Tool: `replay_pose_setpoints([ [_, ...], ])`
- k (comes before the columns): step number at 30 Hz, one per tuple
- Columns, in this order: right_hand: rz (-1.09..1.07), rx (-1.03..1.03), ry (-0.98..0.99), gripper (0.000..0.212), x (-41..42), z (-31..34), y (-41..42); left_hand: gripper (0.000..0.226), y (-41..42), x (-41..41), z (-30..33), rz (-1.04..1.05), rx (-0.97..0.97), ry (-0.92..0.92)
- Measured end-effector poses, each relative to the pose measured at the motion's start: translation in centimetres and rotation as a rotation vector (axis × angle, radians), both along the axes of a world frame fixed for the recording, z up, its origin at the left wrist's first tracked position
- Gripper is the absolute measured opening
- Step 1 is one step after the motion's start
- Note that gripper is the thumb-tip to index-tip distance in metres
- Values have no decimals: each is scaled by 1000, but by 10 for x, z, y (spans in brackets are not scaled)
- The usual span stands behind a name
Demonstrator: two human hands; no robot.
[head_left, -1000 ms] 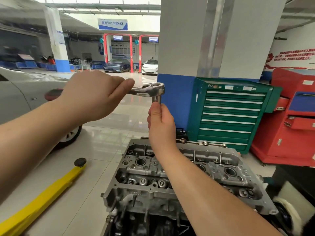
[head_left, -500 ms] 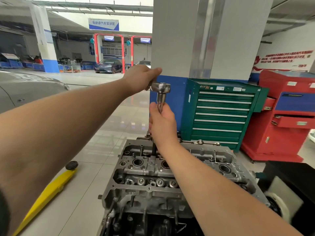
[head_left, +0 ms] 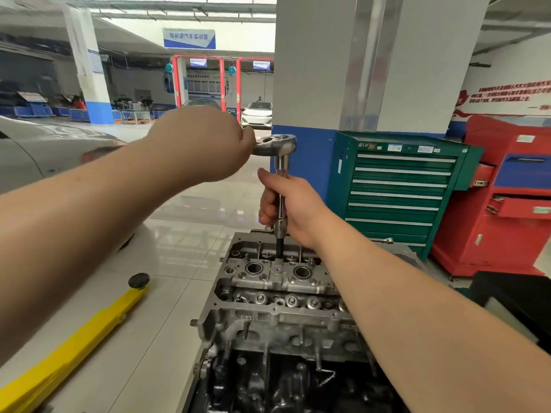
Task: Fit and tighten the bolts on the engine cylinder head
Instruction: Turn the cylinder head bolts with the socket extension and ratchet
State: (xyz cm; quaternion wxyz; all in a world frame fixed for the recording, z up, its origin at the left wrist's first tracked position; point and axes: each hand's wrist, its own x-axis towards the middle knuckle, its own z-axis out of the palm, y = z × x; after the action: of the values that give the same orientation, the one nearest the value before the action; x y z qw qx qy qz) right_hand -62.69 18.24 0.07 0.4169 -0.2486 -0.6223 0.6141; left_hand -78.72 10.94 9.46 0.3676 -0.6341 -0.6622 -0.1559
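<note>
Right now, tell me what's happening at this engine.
A person is working a ratchet wrench with a long extension on the cylinder head. The left hand grips the ratchet handle, while the right hand holds the extension upright. The socket end sits down in the head's far side, between two round bores.

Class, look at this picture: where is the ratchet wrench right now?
Centre of the head view: the ratchet wrench is above the cylinder head, handle gripped by the left hand, extension held by the right hand.

Glossy pale tiled floor under a yellow lift arm, green tool cabinet, red cabinet
</note>
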Motion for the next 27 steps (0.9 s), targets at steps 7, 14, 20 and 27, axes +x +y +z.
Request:
replay_pose_setpoints([
  [7,-665,46,60,51,-26,-5,-28,67,43,18,17,-213,88,46],
  [14,-450,131,-94,35,-14,-10,-32,37,26,-2,-19,-440,423,-154],
  [20,-270,223,-342,4,15,7,-28,26,-34,18,-96,-656,814,-404],
  [27,-511,448,-515,34,32,62,-29,30,-56,44,-135,-592,365,-1132],
])
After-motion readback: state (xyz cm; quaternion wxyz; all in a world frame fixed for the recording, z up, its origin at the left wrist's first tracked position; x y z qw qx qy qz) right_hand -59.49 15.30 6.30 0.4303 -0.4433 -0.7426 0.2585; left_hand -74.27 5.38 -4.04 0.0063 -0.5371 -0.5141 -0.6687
